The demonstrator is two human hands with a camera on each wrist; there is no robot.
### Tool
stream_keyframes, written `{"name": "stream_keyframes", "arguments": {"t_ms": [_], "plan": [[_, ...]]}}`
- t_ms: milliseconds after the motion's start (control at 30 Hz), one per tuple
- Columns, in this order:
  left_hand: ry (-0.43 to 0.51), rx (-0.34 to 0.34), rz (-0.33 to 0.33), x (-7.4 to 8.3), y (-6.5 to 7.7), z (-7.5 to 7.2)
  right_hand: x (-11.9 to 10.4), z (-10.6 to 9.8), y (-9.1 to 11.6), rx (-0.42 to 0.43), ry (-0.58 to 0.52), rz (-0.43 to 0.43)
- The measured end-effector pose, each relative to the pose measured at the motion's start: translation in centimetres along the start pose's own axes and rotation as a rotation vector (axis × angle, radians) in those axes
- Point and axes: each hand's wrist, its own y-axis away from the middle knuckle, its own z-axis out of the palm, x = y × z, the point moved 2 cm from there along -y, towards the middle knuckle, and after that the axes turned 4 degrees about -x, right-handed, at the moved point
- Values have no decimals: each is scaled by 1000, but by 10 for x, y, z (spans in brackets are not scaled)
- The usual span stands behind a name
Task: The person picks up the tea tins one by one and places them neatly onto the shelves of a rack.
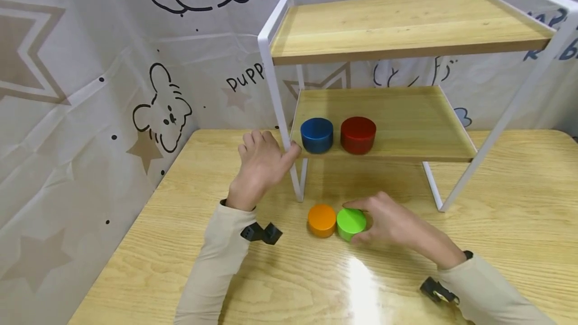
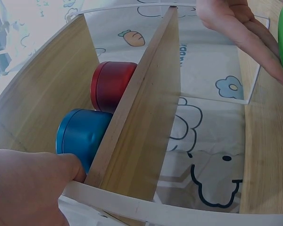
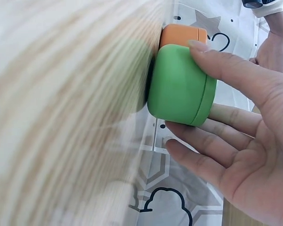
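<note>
My right hand point(image 1: 384, 219) grips a round, lidded green tin point(image 1: 351, 222) low over the table, thumb on one side and fingers on the other. Right beside it stands an orange tin point(image 1: 322, 220) of the same shape. At the rack's front left post, my left hand point(image 1: 262, 159) holds the white frame point(image 2: 132, 203), its thumb lying across the post toward the middle shelf. Close to that thumb, a blue tin point(image 2: 82, 134) sits on the shelf, with a red tin point(image 1: 358, 135) to its right.
The two-tier rack has a wooden top board point(image 1: 406, 19) and a middle shelf point(image 1: 415, 119) between slanted white legs. It stands on a wooden table point(image 1: 280, 280). Behind hangs a pale cloth point(image 1: 104, 129) printed with cartoon animals and stars.
</note>
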Motion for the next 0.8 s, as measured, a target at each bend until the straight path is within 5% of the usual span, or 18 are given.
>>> {"name": "stream_keyframes", "arguments": {"t_ms": [433, 800], "plan": [[7, -18, -10, 1, 1, 2, -1, 0, 3, -7, -6, -45], [10, -15, -5, 0, 0, 0, -17, -22, 9, 111, 77, -74]]}}
